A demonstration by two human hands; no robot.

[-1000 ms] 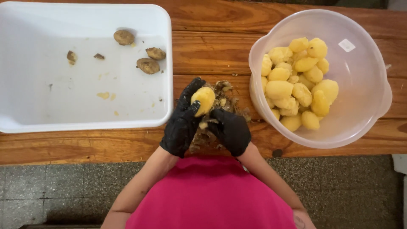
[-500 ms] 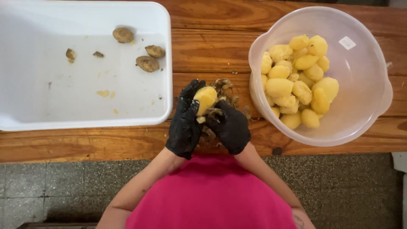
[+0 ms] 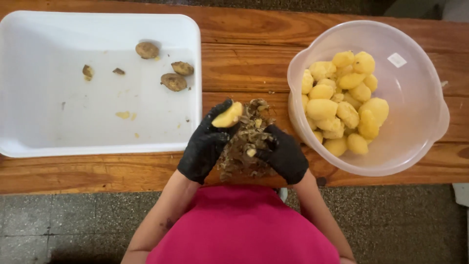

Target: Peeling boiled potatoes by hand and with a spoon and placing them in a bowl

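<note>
Surface: wooden plank table point(image 3: 244, 58) above a grey speckled floor point(image 3: 58, 220); pink top at the bottom edge.
Left hand point(image 3: 202, 146): one black glove, fingers closed around one peeled yellow potato point(image 3: 227, 116), held just above the table between tub and bowl.
Right hand point(image 3: 283, 154): one black glove, fingers curled with a small pale scrap pinched at the tips; cannot tell what else sits in the grip.
Peel heap point(image 3: 246, 144): one brown pile on the table, between the two hands and touching both.
Tub point(image 3: 29, 142): one white rectangular plastic tub, left of the hands; three unpeeled brown potatoes point(image 3: 174, 81) inside near its right wall, two small dark scraps further left, a few yellow crumbs on the bottom.
Bowl point(image 3: 420, 98): one translucent round plastic bowl, right of the hands; about twenty peeled yellow potatoes point(image 3: 342, 102) heaped against its left side, exact count hidden by the stacking.
Changed from half a second ago: potato lower and further left in the left hand, less of it showing; hands parted, with the right one moved right and down; much more of the heap uncovered; tub and bowl contents as before.
</note>
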